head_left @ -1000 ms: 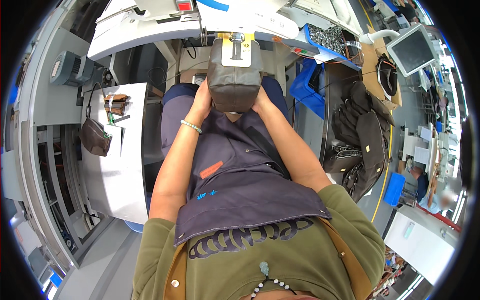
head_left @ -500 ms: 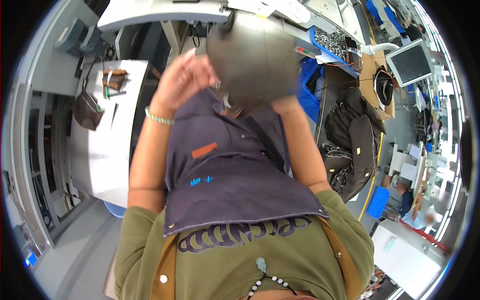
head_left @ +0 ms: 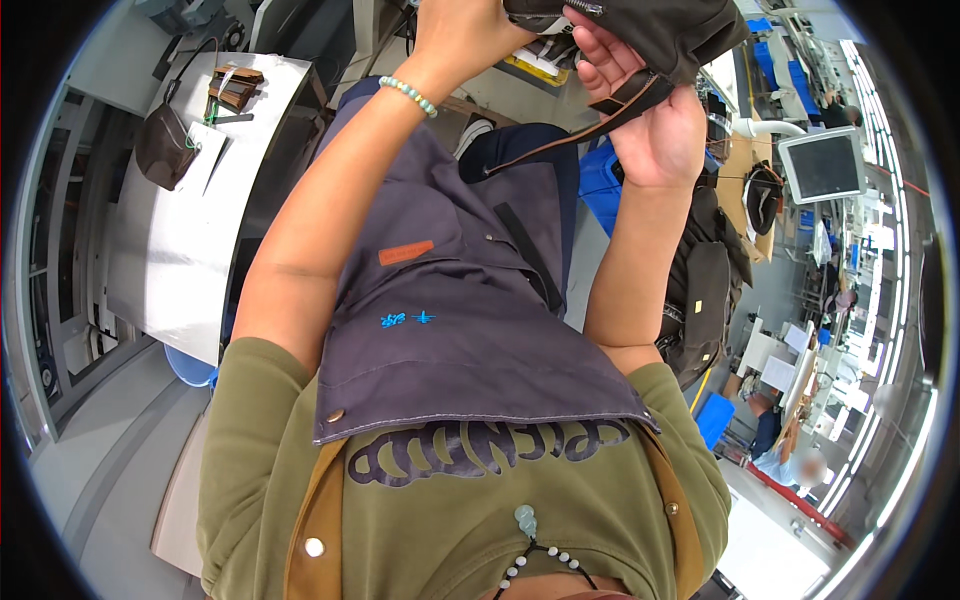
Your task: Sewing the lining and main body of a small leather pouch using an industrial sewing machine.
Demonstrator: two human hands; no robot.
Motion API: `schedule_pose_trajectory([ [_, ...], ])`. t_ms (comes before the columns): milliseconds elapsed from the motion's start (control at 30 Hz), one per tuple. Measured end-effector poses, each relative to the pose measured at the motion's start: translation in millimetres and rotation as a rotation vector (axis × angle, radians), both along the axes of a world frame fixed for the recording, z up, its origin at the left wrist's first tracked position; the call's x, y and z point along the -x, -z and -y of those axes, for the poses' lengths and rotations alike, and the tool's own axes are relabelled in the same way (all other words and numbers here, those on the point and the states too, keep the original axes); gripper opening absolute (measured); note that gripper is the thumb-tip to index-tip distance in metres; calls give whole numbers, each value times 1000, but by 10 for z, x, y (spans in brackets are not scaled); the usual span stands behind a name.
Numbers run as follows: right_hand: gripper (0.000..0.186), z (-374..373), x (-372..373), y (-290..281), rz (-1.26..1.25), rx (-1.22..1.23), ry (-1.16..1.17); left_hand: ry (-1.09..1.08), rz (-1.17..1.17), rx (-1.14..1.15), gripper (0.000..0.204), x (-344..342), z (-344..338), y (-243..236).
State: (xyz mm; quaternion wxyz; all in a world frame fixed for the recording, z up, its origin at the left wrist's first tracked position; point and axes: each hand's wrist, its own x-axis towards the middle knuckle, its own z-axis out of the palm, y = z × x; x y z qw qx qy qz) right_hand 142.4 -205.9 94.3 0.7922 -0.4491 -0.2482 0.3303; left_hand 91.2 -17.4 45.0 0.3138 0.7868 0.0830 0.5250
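A dark brown zippered bag [head_left: 695, 38] is at the top of the head view, partly cut off by its upper edge. My left hand [head_left: 470, 38] reaches across to the bag's left end; its fingertips close there and are partly hidden. On the bag's near side, my right hand [head_left: 650, 125] holds it with the palm turned up and the fingers bent against it. A narrow dark strap with a tan edge [head_left: 560, 148] crosses this palm and hangs slantwise over my grey apron [head_left: 430, 290].
To the left, a white table [head_left: 170, 265] carries a dark pouch [head_left: 163, 145] and a bundle of brown strips [head_left: 235, 88]. At the right lie a heap of dark bags [head_left: 700, 300], a blue bin [head_left: 603, 190] and a screen on an arm [head_left: 822, 165]. Another person sits far right.
The bag has moved up and to the right, away from my body. Both my arms are stretched farther out, and the strap now shows across my right palm.
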Motion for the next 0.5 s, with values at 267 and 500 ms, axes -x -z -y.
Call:
schedule_pose_trajectory([
  [267, 59, 11, -22, 11, 21, 26, -5, -23, -144, -50, 39, -63, -92, 9],
  [500, 58, 0, 21, -10, 9, 59, 33, -24, -90, -81, 37, -117, -139, 39],
])
